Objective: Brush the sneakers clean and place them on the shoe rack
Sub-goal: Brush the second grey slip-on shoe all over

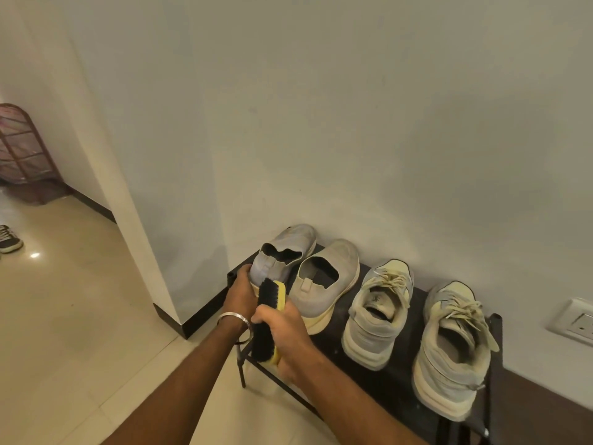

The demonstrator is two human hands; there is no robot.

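Hands (244,293) on sneaker (282,252), fingertips hidden.

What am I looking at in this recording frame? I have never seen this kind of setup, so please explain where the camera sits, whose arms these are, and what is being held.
There is no robot here. The one picture comes from a wide-angle camera worn on a person's head, looking forward and down, so the two arms reaching in from the bottom are that person's own.

The right hand grips a yellow-backed brush with black bristles. The left hand, with a metal bangle at the wrist, holds the heel of the leftmost grey slip-on sneaker.

A low black shoe rack stands against the wall. On it, from left to right, are that sneaker, its matching slip-on and two grey lace-up sneakers.

Far left, another shoe lies on the tiled floor.
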